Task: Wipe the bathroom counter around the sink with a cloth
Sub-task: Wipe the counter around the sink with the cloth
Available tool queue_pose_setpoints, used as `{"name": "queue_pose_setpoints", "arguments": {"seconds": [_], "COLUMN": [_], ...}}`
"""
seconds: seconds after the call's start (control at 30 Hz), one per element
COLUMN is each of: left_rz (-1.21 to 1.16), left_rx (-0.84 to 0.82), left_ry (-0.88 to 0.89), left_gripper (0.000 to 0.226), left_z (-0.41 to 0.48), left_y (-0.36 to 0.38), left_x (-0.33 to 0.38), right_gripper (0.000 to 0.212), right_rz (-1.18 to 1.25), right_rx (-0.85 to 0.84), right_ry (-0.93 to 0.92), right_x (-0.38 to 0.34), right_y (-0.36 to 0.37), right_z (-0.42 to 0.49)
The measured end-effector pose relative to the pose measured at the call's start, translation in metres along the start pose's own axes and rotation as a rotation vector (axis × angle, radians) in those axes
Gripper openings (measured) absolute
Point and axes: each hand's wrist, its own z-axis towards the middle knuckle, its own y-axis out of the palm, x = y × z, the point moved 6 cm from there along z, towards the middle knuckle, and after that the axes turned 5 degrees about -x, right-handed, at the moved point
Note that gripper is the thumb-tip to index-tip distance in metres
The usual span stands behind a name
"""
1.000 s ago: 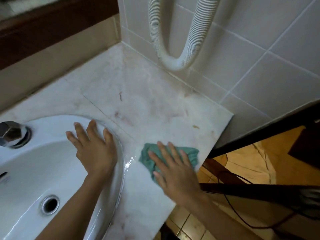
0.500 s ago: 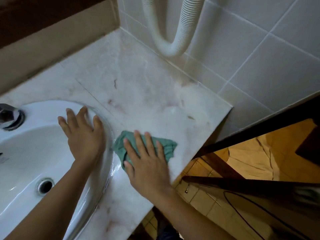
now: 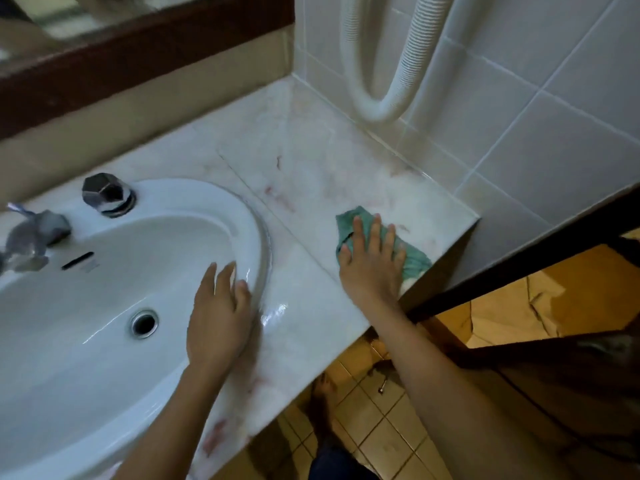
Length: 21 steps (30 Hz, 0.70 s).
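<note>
A green cloth [image 3: 414,258] lies crumpled on the pale marble counter [image 3: 311,168], close to its right front corner. My right hand [image 3: 372,265] presses flat on the cloth with straight, spread fingers. My left hand [image 3: 218,313] rests open on the right rim of the white sink [image 3: 104,271], fingers pointing away from me. A wet sheen shows on the counter just right of my left hand.
A chrome tap knob [image 3: 107,195] and a blurred faucet [image 3: 31,237] sit at the sink's back left. A white ribbed hose [image 3: 377,98] loops down the tiled wall [image 3: 519,98]. A wood-framed mirror [image 3: 138,46] runs behind. The counter drops off to a tiled floor [image 3: 381,410].
My right hand slid the cloth from beside the sink rim out to the right front corner of the counter. My left hand stayed on the sink rim. The camera view shifted left.
</note>
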Motion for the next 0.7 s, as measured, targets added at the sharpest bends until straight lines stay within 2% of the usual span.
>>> {"name": "queue_pose_setpoints", "arguments": {"seconds": [0.17, 0.23, 0.3, 0.33, 0.43, 0.53, 0.7], "left_rz": [0.154, 0.19, 0.225, 0.248, 0.318, 0.326, 0.041], "left_rx": [0.031, 0.047, 0.077, 0.094, 0.134, 0.153, 0.241], "left_ry": [0.001, 0.013, 0.065, 0.092, 0.12, 0.154, 0.092], "left_gripper": [0.045, 0.052, 0.053, 0.052, 0.05, 0.054, 0.053], "left_z": [-0.056, -0.078, -0.098, -0.108, -0.138, -0.16, -0.21], "left_y": [-0.017, -0.028, -0.038, -0.042, -0.052, -0.057, -0.069], "left_x": [-0.037, -0.058, -0.076, -0.084, -0.111, -0.126, -0.158], "right_gripper": [0.062, 0.062, 0.061, 0.06, 0.06, 0.06, 0.063], "right_rz": [-0.098, -0.168, -0.243, -0.261, -0.16, -0.05, -0.031], "right_rx": [-0.005, -0.05, -0.064, -0.052, -0.043, -0.008, 0.013], "right_ry": [-0.443, -0.634, -0.719, -0.691, -0.399, -0.206, -0.298], "right_x": [-0.08, -0.072, -0.052, -0.045, -0.042, -0.062, -0.105], "right_y": [0.052, 0.055, 0.048, 0.043, 0.032, 0.033, 0.066], "right_z": [-0.15, -0.167, -0.145, -0.124, -0.072, -0.078, -0.189]}}
